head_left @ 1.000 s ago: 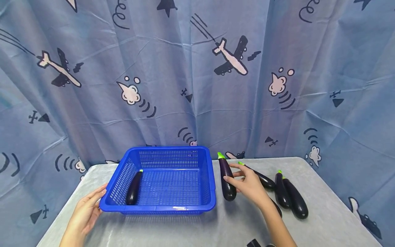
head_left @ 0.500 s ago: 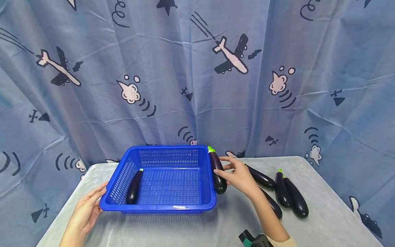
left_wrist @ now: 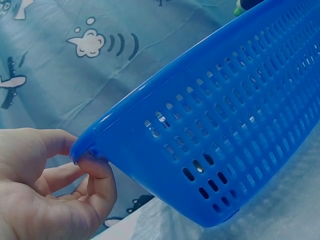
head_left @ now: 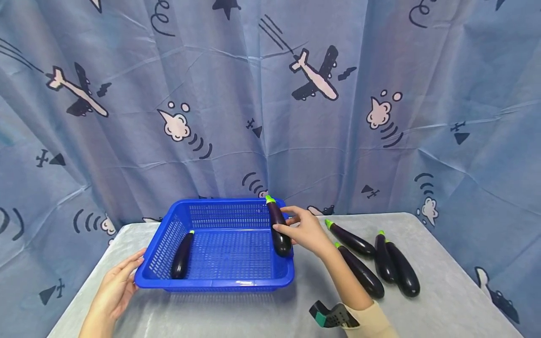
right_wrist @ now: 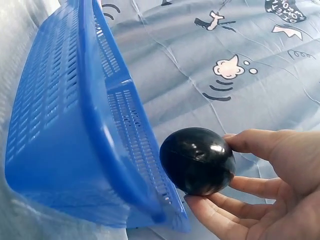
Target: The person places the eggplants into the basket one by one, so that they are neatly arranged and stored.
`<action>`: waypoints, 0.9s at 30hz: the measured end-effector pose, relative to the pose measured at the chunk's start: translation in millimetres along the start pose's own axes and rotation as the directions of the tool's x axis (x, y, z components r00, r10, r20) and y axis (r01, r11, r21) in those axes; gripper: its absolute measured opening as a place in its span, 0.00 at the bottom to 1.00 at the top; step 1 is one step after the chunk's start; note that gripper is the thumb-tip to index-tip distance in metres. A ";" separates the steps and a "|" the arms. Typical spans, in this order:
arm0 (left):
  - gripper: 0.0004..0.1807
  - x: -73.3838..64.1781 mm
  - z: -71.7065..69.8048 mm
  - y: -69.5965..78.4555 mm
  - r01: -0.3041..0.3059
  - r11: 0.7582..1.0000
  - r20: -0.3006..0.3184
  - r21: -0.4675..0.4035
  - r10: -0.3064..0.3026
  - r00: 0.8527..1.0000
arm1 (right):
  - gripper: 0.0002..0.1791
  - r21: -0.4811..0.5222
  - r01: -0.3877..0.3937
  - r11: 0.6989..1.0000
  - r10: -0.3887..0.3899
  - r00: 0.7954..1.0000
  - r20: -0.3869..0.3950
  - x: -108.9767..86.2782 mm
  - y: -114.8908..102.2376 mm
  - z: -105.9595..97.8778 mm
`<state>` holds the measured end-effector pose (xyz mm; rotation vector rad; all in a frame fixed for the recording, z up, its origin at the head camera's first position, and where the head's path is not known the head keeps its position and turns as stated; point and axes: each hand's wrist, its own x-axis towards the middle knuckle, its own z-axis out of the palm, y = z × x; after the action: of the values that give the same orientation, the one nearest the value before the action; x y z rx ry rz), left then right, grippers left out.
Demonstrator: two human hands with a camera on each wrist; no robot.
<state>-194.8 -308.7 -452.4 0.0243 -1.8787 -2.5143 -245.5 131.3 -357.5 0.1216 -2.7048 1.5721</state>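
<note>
My right hand (head_left: 307, 231) holds an eggplant (head_left: 279, 230) between thumb and fingers, over the right rim of a blue plastic basket (head_left: 215, 284). In the right wrist view the rounded end of this eggplant (right_wrist: 197, 161) faces the camera, pinched at its side and beside the basket rim (right_wrist: 102, 135). The left hand (head_left: 116, 286) grips the basket's left rim; the left wrist view shows thumb and fingers (left_wrist: 97, 172) pinching that rim (left_wrist: 115, 112). Inside the basket, another eggplant (head_left: 182, 256) lies along the left wall.
Several eggplants lie on the table to the right: one at the back (head_left: 351, 239), one nearer the forearm (head_left: 361, 272), and a pair side by side (head_left: 403, 270). A patterned blue curtain (head_left: 236, 94) hangs behind the grey-white table (head_left: 203, 314). A wrist device (head_left: 334, 315) sits by the right sleeve.
My right hand has carried the eggplant leftward, from beside the basket to above its right rim. The left hand has stayed on the left rim.
</note>
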 end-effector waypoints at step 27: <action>0.24 0.7 1.3 -1.1 -0.024 1.000 0.010 -0.019 0.024 1.000 | 0.29 0.095 -0.036 0.995 0.018 0.984 0.178 35.9 -20.0 39.1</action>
<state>-195.5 -307.1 -453.1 -0.0119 -1.8467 -2.5216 -278.7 85.3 -357.8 0.2381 -2.7692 1.7829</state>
